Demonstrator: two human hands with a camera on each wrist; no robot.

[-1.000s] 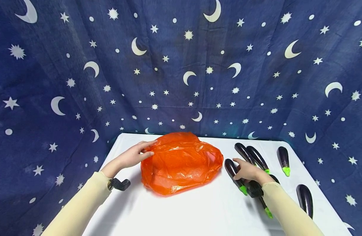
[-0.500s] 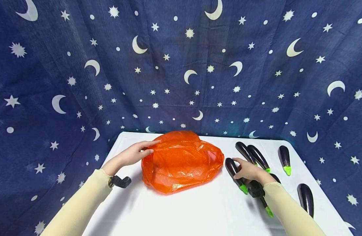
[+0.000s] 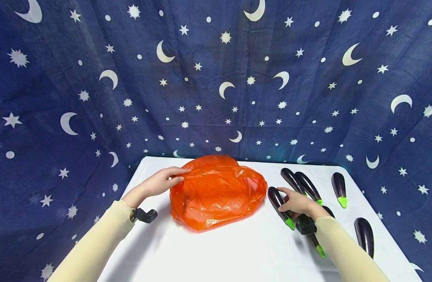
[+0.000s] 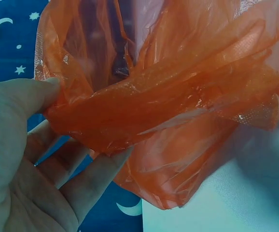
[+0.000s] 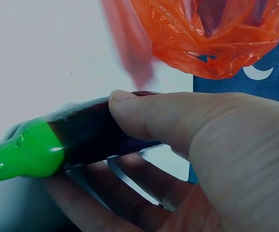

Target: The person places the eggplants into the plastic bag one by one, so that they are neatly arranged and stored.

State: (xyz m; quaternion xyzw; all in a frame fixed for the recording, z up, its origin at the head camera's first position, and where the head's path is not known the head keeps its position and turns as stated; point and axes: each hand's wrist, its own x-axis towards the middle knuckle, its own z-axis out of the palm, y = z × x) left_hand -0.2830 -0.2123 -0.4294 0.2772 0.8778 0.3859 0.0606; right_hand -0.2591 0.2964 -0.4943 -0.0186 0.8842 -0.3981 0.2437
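Note:
An orange, see-through plastic bag (image 3: pixel 216 196) stands puffed up on the table. My left hand (image 3: pixel 160 182) is at the bag's left side; in the left wrist view the bag's edge (image 4: pixel 101 116) lies between thumb and fingers. Dark patches show through the film, too unclear to name. To the bag's right, my right hand (image 3: pixel 298 203) holds a glossy dark purple eggplant (image 3: pixel 274 196) with a bright green cap. In the right wrist view the thumb presses the upper side of that eggplant (image 5: pixel 89 133) and the fingers lie beneath it.
Several more eggplants lie on the right of the white table (image 3: pixel 216 258): two side by side (image 3: pixel 306 186) at the back, one (image 3: pixel 338 188) farther right, one (image 3: pixel 364 235) near the right edge, others partly under the right arm. A star-and-moon curtain (image 3: pixel 202 78) hangs behind.
Almost nothing differs. The whole scene has shifted slightly upward in the head view. Both hands stay where they were, the right one on the same eggplant.

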